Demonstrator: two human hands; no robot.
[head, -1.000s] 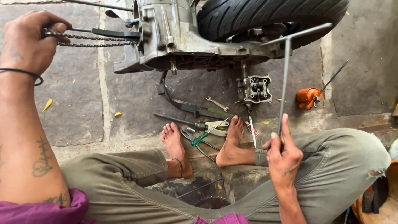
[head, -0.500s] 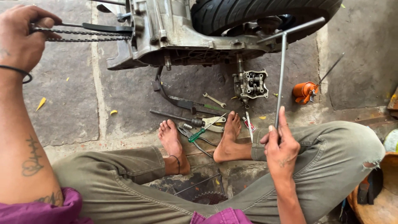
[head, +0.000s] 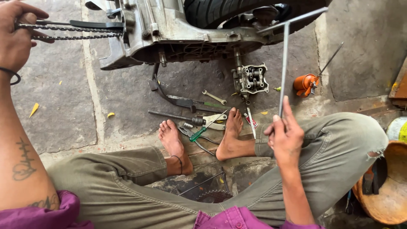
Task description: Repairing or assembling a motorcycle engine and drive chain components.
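The left hand (head: 16, 36) is closed in a fist-like grip on a loop of drive chain (head: 76, 33), pulled taut and running level to the engine casing (head: 169, 34) at upper centre. The right hand (head: 285, 135) pinches the lower end of a long T-handle wrench (head: 283, 63) between fingers and thumb, holding the shaft upright with its crossbar just in front of the tyre (head: 220, 10). Compared with a second ago, the chain hand sits further toward the upper left corner of the view while the wrench hand has hardly shifted, so the chain looks drawn out rather than slackened. Between the bare feet on the stone floor (head: 59, 97) lie green-handled pliers (head: 199, 133), a small spanner (head: 214, 97) and a dark bar tool (head: 174, 115); a detached cylinder head (head: 253, 78) sits just below the casing, and an orange oil can (head: 306, 82) stands to the right, well clear of both hands.
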